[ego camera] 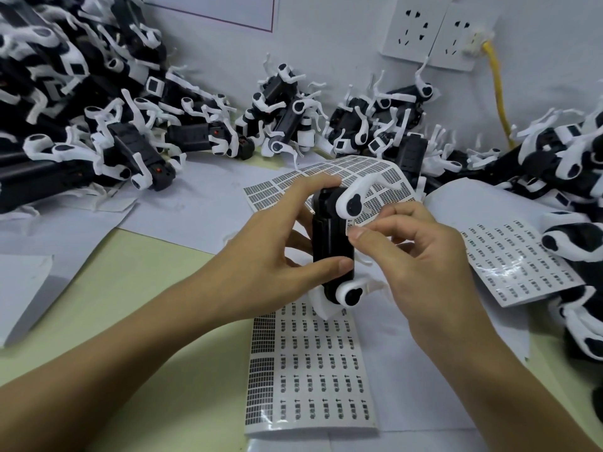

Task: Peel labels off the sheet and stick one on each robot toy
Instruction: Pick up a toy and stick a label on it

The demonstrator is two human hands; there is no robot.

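Note:
My left hand [277, 243] grips a black robot toy [331, 249] with white legs, holding it upright over the table's middle, thumb near its lower end and fingers round its top. My right hand [421, 252] pinches a small white label [351, 226] between thumb and forefinger, right against the toy's black side. A long label sheet [313, 370] lies flat under the toy. Behind the toy, a second label sheet [326, 177] curls up. A third sheet [522, 259] lies to the right.
Heaps of black-and-white robot toys fill the back left [81, 109], the back middle [287, 119] and the right side [571, 207]. White paper [182, 203] covers part of the pale green table [130, 305]. Wall sockets [434, 31] and a yellow cable [501, 99] hang at the back right.

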